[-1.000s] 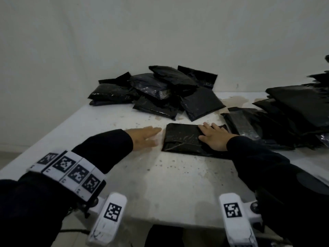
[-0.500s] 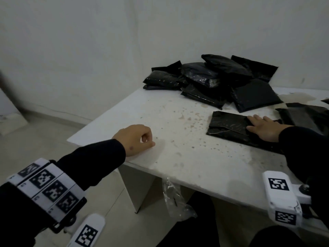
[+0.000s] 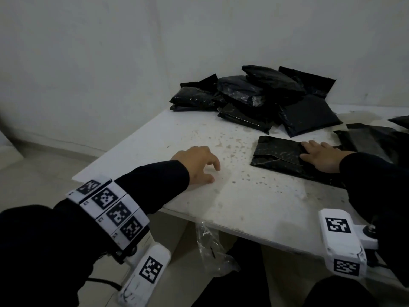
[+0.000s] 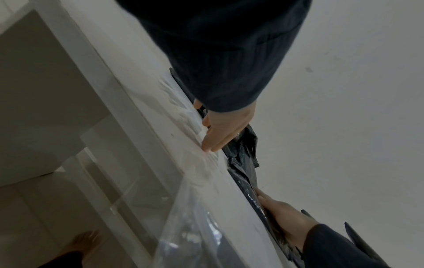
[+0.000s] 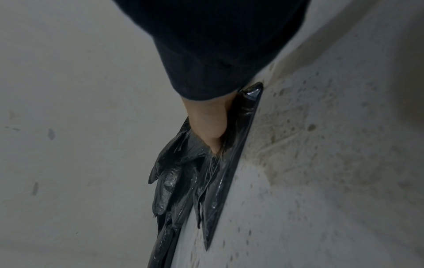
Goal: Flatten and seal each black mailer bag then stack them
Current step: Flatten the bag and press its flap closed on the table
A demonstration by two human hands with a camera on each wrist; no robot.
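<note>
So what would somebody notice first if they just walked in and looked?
Probably the heap of black bags at the far edge of the white table, against the wall. Next, the right hand pressing flat on one bag lying alone nearer the person. The left hand rests on bare tabletop, fingers loosely curled, holding nothing.

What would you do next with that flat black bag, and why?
Probably bring the left hand back onto the bag to press its fold shut. Only the right hand lies flat on it, at its right end; the left hand rests on the bare table, apart from the bag.
</note>
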